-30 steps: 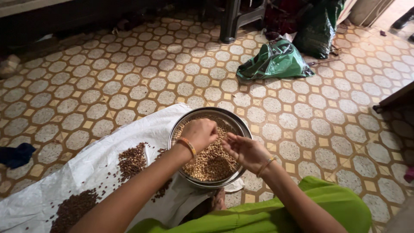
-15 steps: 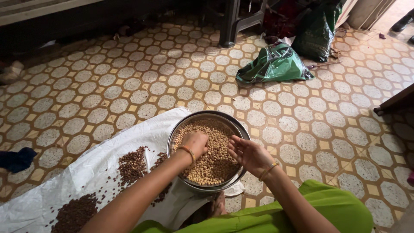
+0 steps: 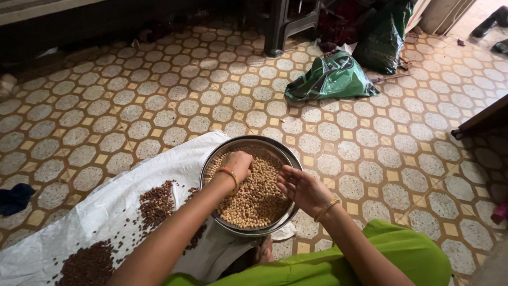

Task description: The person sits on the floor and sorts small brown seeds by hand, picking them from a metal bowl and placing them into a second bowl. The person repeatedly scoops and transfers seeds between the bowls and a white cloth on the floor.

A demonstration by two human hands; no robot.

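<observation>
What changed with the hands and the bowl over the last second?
The left hand dropped from above the bowl's rim into the chickpeas. The right hand stayed cupped over the steel bowl. The bowl, white sheet and brown beans are unchanged.

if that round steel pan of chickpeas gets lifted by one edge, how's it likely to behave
The steel pan looks rigid, so it probably won't flex. It is heaped with chickpeas, so it is likely heavy for its size. Its wall looks shallow, so tilting would probably send loose chickpeas rolling toward the low rim and onto the white sheet.
</observation>
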